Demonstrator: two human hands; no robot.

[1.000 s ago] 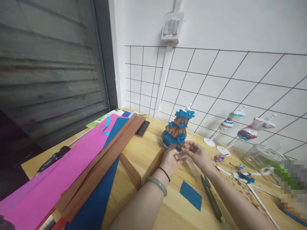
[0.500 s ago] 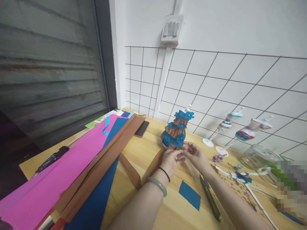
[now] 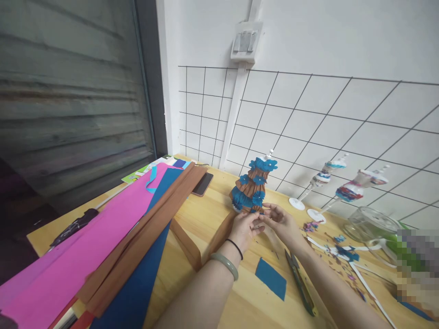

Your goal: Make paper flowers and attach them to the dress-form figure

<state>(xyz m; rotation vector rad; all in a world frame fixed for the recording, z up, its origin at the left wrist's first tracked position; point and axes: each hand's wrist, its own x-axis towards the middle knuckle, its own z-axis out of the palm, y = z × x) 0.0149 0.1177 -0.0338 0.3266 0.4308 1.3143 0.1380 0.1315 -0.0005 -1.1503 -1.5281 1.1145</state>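
A small dress-form figure (image 3: pixel 252 183) stands on the table, wearing tiers of pleated brown and blue crepe paper with blue paper flowers. At its hem, a little brown pleated piece of crepe paper (image 3: pixel 255 209) shows just above my fingertips. My left hand (image 3: pixel 245 225), with a bangle and a black band on its wrist, pinches low at this piece. From the right, my right hand (image 3: pixel 280 223) meets it with bent fingers closed at the same piece. The exact grip is partly hidden by the fingers. A blue paper rectangle (image 3: pixel 270 278) and thread snips (image 3: pixel 300 283) lie nearer me.
Pink (image 3: pixel 103 228), blue and brown paper (image 3: pixel 144 237) sheets cover the left side, beside a phone (image 3: pixel 202 184). Two more dress forms (image 3: pixel 351 192) stand at right, near a clear plastic container (image 3: pixel 368 224) and paper scraps (image 3: pixel 346 252). A wire grid (image 3: pixel 312 109) lines the wall.
The brown pleated piece shows slightly more above my fingertips at the hem. Both hands have otherwise stayed nearly in place, and the dress form has not moved.
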